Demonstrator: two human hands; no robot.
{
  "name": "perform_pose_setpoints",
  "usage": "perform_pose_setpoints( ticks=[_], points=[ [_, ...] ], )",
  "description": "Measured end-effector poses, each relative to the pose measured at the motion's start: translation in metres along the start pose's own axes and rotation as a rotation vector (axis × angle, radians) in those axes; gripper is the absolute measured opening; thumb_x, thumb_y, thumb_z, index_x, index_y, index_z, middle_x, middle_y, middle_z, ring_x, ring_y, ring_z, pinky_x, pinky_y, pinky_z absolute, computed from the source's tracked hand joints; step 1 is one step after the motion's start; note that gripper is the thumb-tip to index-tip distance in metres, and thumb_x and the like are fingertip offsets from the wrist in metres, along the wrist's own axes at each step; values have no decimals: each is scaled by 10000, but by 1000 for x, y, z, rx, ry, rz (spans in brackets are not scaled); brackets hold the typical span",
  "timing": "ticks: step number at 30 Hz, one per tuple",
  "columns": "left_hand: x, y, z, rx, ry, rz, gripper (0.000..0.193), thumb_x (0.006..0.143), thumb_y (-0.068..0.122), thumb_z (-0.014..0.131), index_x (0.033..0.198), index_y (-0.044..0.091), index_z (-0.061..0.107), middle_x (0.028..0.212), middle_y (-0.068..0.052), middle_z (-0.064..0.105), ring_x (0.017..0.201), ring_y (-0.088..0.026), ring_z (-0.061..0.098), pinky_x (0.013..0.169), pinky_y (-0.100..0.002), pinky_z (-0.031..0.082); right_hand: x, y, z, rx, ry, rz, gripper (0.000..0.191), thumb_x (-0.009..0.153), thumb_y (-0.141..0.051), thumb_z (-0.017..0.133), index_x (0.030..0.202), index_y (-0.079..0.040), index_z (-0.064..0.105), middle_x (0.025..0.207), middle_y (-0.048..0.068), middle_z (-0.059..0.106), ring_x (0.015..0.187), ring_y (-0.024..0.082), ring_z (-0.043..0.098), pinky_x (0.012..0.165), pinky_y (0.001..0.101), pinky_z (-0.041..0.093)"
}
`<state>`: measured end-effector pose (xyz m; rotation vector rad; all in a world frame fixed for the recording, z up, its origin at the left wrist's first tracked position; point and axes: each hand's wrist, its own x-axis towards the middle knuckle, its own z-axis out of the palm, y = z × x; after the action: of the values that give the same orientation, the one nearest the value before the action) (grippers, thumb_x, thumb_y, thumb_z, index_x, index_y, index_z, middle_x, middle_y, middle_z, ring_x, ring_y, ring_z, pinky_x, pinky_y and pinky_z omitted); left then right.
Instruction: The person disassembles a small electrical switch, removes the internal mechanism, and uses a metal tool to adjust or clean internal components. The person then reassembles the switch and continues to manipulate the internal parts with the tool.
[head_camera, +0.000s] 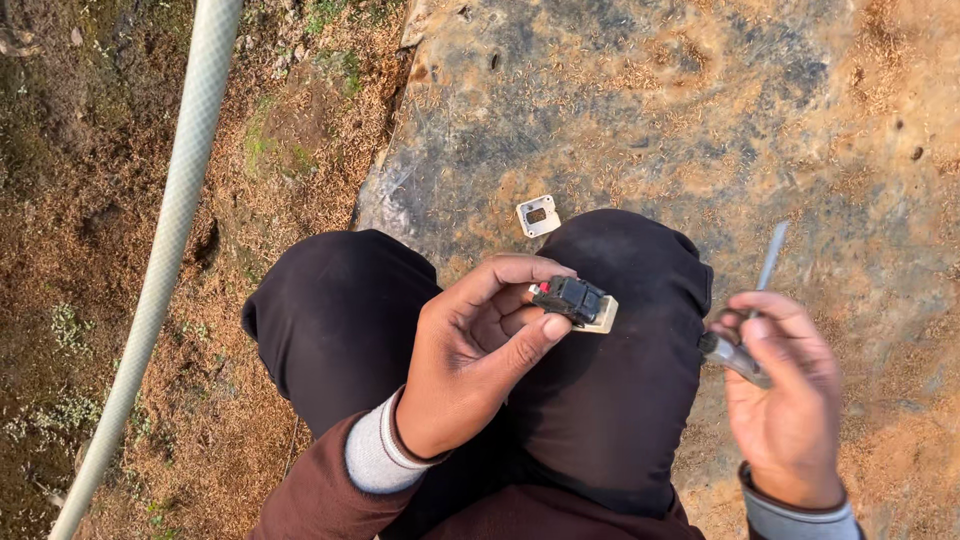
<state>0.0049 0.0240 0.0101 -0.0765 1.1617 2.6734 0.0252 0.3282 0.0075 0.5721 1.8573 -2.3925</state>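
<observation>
I've got the small black switch module (572, 300) up over my knees, pinched in my left hand (470, 355), thumb on its near edge and fingertips curled over the far side, its cream-coloured backing poking out to the right. It looks light and rigid, hard plastic, likely a bit slick, with thin clips I'd guess could snap, so I'd hold it by the solid side walls, not the small red tip at its left end. My right hand (790, 400) is closed around a screwdriver (752, 320), fingers wrapped at the handle, its shaft pointing up and away, clear of the module. A small white square plate (537, 215) lies on the stone slab (700, 110) just beyond my knees; a pale hose (170, 230) runs across the dirt at left.
</observation>
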Motion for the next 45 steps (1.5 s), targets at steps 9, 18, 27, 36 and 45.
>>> perform_pose_setpoints(
  ticks=[9,18,27,36,45],
  points=[
    [10,1,11,510,91,274,312,947,-31,764,1241,-38,658,1239,-118,659,1119,-164,704,971,-287,611,-31,20,-15,-997,-141,-404,441,935,-60,683,1319,122,563,1124,183,636,1018,191,624,830,301,500],
    [12,10,16,830,92,457,316,880,-17,808,1176,18,703,1144,-106,693,1033,-168,717,908,-261,584,-37,6,-62,-488,186,-718,220,1004,-106,711,991,13,525,702,128,600,561,190,530,595,296,487],
    [10,11,16,773,51,439,290,884,-36,780,1155,5,686,1194,-114,727,1110,-219,744,983,-302,596,-26,-11,-5,-259,-5,-765,310,1100,-349,614,1089,-47,544,867,138,706,672,205,738,595,302,596],
    [8,14,12,1006,-42,637,305,871,-39,815,1147,19,698,1229,-117,738,1211,-292,712,1045,-372,587,-20,-22,5,-668,-18,-733,275,1118,-190,614,1185,26,456,862,278,661,792,323,755,664,398,615],
    [15,15,13,1042,-192,756,272,909,5,798,1158,5,687,1259,-184,708,1227,-352,711,1015,-428,618,-20,-38,16,-514,-269,-831,262,1112,-241,553,1227,-41,429,1101,254,688,1016,299,770,874,533,645]
  ],
)
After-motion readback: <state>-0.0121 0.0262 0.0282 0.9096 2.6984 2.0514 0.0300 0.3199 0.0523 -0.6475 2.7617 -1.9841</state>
